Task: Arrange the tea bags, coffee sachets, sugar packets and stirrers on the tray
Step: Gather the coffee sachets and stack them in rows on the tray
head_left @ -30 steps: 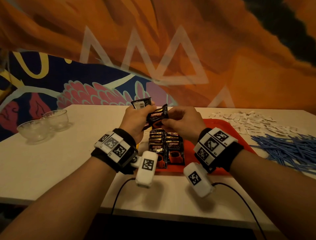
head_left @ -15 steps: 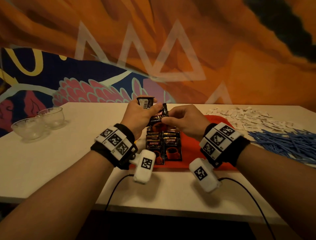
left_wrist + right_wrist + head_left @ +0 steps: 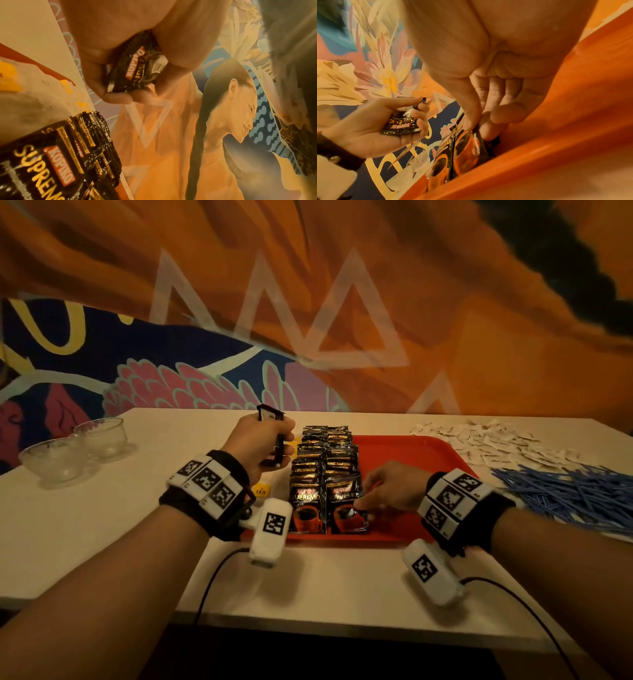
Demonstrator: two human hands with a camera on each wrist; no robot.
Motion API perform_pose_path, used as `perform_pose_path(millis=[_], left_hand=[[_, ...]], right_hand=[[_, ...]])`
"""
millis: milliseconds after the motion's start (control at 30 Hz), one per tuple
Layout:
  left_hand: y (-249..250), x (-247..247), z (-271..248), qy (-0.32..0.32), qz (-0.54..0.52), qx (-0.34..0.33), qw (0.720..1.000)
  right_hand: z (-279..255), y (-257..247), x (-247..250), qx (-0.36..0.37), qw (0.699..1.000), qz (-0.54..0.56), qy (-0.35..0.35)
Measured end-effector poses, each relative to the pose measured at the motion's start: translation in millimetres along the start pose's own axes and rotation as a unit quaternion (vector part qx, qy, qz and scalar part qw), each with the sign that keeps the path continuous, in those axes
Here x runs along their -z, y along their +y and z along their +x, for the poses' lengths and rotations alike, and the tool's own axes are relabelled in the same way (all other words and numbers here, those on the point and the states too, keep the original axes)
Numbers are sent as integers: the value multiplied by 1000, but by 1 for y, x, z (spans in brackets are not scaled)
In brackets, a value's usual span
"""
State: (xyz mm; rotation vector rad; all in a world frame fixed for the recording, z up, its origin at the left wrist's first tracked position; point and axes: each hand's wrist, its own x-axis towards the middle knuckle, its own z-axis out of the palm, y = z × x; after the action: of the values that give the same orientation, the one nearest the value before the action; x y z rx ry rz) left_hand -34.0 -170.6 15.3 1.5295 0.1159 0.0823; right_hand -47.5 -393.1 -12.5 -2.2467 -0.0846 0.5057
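Two rows of black coffee sachets lie overlapped on the left part of the red tray. My left hand hovers just left of them and grips a small stack of coffee sachets, seen close in the left wrist view as sachets inside curled fingers. My right hand is low at the tray's near edge, thumb and fingers pinching the front sachet of the right row; the right wrist view shows that sachet under the fingertips. Yellow tea bags peek out behind my left wrist.
A pile of white sugar packets lies right of the tray, with a heap of blue stirrers nearer to me. Two glass bowls stand at the far left of the white table. The tray's right half is bare red.
My right hand drew one sachet away from the left hand's stack and dropped to the front of the right row on the tray. The left hand stayed raised with the remaining sachets.
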Motion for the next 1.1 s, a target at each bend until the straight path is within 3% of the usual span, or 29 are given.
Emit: perform_pose_path(millis=[433,633,833,967,1100], left_hand=[[2,4,-8,-46,-54,50,996],[2,-2,-10,-52,-85,19,995],[0,-13,-15,-31,-62,-28,997],[-1,-20,-22,-54,-59,-68,994],[2,-14,-20,-57,-88,-78,991]], right_hand=[[-5,-2,-7,-27,998,29,42],[-4,-14,9,63,993,27,99],[-3,-40,1,202,958,120,163],[-2,-51,-10,236,944,162,161],[-1,-50,-9,262,918,153,254]])
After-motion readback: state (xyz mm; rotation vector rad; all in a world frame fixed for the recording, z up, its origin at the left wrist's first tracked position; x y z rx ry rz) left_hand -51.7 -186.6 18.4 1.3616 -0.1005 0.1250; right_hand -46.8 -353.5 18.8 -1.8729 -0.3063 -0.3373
